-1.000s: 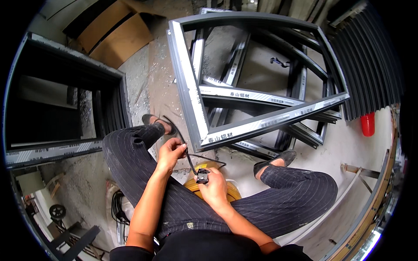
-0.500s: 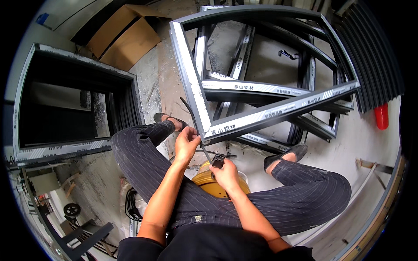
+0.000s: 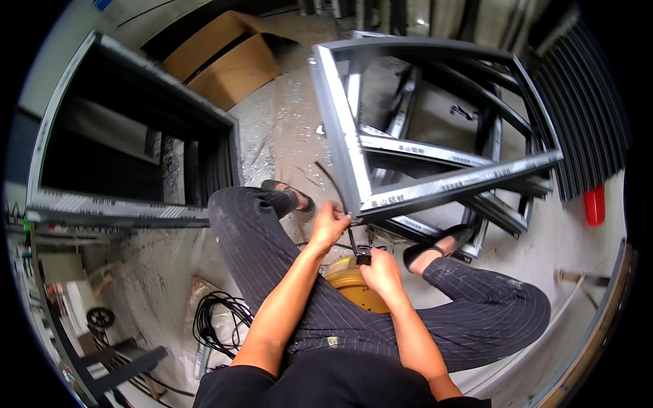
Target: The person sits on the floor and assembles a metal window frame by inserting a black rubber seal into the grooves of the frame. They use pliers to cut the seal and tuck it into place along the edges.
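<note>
Between my legs, at the near corner of a dark metal frame with printed film on its faces, my left hand pinches a thin black rubber strip. The strip runs up along the frame's left side, and its other end hangs down toward my right hand. That hand is closed around a small black tool whose kind I cannot make out; its front is close to the hanging strip. Just below is a round yellow bucket, partly hidden by my right hand and thigh.
More metal frames lie crossed beneath the one before me. A stack of frames stands at left, with a cardboard box behind it. Coiled black cable lies beside my left leg. Ribbed black panels and a red object are at right.
The whole view has swung left, so frames, hands and bucket appear farther right. Both hands keep their holds, and the strip stays beside the frame corner.
</note>
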A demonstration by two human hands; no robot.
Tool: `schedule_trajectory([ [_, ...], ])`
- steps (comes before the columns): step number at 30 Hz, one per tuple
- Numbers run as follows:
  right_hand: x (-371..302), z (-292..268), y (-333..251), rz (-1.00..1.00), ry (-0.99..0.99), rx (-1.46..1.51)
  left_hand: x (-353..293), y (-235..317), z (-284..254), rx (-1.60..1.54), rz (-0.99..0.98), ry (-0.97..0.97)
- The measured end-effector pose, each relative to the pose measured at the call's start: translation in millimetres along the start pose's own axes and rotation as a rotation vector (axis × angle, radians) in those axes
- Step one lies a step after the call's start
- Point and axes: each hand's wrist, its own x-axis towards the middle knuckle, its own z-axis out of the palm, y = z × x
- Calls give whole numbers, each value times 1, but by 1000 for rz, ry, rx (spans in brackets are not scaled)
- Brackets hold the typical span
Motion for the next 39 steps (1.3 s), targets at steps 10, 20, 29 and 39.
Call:
schedule_trajectory([
  [10, 12, -22, -6, -268, -135, -309, -6, 34, -21, -177, -264, -222],
  [20, 29, -15, 6, -361, -253, -420, -4, 21, -21, -233, -271, -385],
  [29, 32, -6, 12, -355, -238, -354, 21, 36, -26, -526, -409, -276],
  [39, 27, -8, 18, -429, -178, -371, 42, 24, -22, -574, -380, -193],
])
